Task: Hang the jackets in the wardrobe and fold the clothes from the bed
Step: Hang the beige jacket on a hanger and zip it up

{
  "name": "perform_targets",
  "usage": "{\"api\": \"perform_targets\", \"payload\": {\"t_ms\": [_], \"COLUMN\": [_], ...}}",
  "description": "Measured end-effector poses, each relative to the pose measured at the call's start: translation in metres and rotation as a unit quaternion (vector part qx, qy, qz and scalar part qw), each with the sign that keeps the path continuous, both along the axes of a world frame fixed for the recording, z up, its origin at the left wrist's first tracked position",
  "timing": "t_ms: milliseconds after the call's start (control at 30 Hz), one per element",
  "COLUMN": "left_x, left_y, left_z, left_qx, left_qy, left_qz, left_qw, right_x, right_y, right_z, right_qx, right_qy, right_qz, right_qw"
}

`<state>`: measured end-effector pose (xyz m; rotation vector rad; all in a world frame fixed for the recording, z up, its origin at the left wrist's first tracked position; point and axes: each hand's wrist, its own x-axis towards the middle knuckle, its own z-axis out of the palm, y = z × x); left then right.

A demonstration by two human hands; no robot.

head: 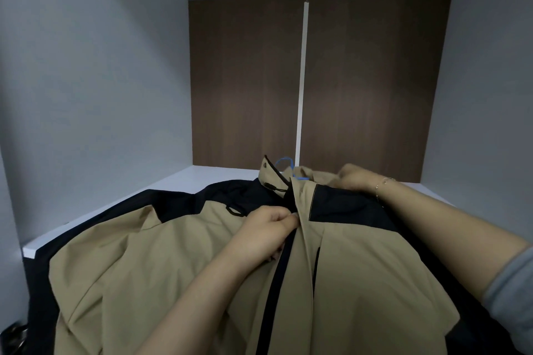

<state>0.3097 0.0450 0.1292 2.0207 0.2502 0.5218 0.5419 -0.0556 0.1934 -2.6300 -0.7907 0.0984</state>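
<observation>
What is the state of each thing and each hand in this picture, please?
jacket: spread on the white shelf, front not closed.
blue hanger: hook sticks out at the collar, rest hidden.
left hand: pinches the jacket's front edge.
right hand: grips fabric near the collar.

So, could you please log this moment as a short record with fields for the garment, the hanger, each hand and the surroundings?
garment: tan and black jacket, spread over a white shelf
hanger: blue hanger hook showing at the collar
left hand: left hand pinches the jacket's front edge by the zip
right hand: right hand grips fabric near the collar
surroundings: brown wood back panel, pale side walls
</observation>
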Motion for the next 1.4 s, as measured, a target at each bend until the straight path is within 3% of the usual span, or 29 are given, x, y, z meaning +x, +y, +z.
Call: {"api": "perform_targets", "payload": {"t_ms": [133,300,467,633,800,900,1000,1067,1167,1300,1400], "left_x": [-0.007,-0.030,-0.074,-0.125,-0.167,-0.192,-0.218,-0.232,-0.249,-0.266,-0.288], "left_y": [-0.003,-0.011,-0.016,-0.026,-0.027,-0.023,-0.028,-0.034,-0.046,-0.063,-0.081], "left_z": [0.007,0.015,0.035,0.045,0.020,-0.009,-0.036,-0.054,-0.083,-0.122,-0.149], "left_qx": [-0.070,-0.220,-0.328,-0.286,-0.220,-0.339,-0.466,-0.506,-0.484,-0.336,-0.237], "left_qy": [-0.043,-0.161,-0.244,-0.240,-0.207,-0.195,-0.204,-0.191,-0.165,-0.143,-0.191], "left_qz": [-0.020,-0.001,-0.054,-0.082,0.038,0.046,-0.043,-0.076,-0.078,0.013,0.108], "left_qw": [0.996,0.962,0.911,0.924,0.953,0.919,0.860,0.838,0.856,0.931,0.946], "right_x": [-0.028,-0.095,-0.158,-0.218,-0.277,-0.316,-0.351,-0.373,-0.403,-0.431,-0.446], "right_y": [-0.013,-0.033,-0.056,-0.075,-0.090,-0.106,-0.124,-0.138,-0.161,-0.185,-0.193], "right_z": [0.027,0.067,0.093,0.097,0.069,0.042,0.011,-0.010,-0.042,-0.096,-0.141], "right_qx": [0.132,0.078,0.067,0.133,0.228,0.275,0.304,0.318,0.347,0.359,0.375], "right_qy": [-0.110,-0.388,-0.436,-0.293,-0.104,-0.005,0.078,0.114,0.158,0.198,0.224], "right_qz": [0.013,0.022,-0.001,0.017,0.040,0.047,0.043,0.036,-0.004,-0.067,-0.103], "right_qw": [0.985,0.918,0.897,0.947,0.967,0.960,0.949,0.941,0.924,0.910,0.893]}}
